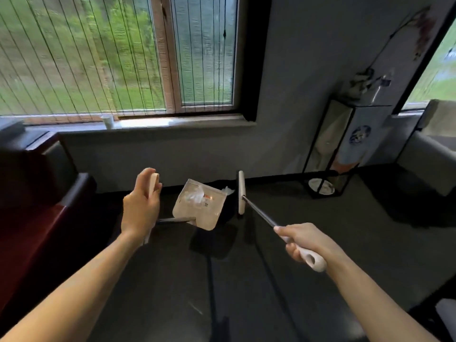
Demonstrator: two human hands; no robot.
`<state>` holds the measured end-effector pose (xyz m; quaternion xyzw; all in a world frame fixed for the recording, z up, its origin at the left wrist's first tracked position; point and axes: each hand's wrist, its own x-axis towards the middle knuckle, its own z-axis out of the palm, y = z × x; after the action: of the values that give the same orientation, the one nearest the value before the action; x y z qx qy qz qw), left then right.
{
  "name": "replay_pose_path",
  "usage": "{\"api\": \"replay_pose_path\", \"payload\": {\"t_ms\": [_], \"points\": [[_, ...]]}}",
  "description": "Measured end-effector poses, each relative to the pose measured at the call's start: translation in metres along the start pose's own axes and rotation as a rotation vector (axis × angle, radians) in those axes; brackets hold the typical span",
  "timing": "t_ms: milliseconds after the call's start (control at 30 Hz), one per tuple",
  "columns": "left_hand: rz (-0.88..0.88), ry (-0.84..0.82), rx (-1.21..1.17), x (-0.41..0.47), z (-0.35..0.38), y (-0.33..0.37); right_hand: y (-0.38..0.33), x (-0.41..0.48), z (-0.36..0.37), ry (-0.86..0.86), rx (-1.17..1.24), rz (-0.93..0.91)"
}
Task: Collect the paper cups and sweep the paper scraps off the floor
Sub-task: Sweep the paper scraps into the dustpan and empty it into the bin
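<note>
My left hand [142, 204] grips the cream handle of a dustpan [199, 206], which is lifted and tilted over the dark floor. White paper scraps [195, 196] lie inside the pan. My right hand [299, 241] grips the white handle of a broom [241, 192]. Its metal shaft runs up and left to a cream head with black bristles, just right of the pan. A crumpled white scrap [228, 190] shows between the pan and the broom head. A white paper cup [107, 121] stands on the windowsill.
A dark red sofa [32, 193] fills the left side. A black-framed glass stand [345, 149] with a white bowl at its base stands by the wall on the right. A grey seat [429, 154] is at far right. Dark floor [246, 280] stretches in front of me.
</note>
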<state>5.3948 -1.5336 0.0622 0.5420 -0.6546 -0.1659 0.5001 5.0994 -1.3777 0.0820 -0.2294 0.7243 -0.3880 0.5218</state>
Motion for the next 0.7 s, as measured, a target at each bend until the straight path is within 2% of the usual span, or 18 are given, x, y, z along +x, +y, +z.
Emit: {"api": "replay_pose_path", "payload": {"t_ms": [333, 433, 500, 600, 700], "points": [[0.483, -0.219, 0.346, 0.168, 0.149, 0.014, -0.094, 0.161, -0.058, 0.023, 0.078, 0.044], [0.744, -0.315, 0.483, 0.195, 0.184, 0.014, -0.115, 0.193, -0.072, 0.023, 0.065, 0.054], [0.898, -0.436, 0.539, 0.199, 0.206, 0.009, -0.125, 0.211, -0.08, 0.03, 0.06, 0.071], [0.998, -0.677, 0.623, 0.198, 0.236, -0.009, -0.14, 0.235, -0.086, 0.028, 0.067, 0.105], [0.936, -0.835, 0.653, 0.2, 0.25, -0.024, -0.147, 0.25, -0.084, 0.054, 0.056, 0.105]]}}
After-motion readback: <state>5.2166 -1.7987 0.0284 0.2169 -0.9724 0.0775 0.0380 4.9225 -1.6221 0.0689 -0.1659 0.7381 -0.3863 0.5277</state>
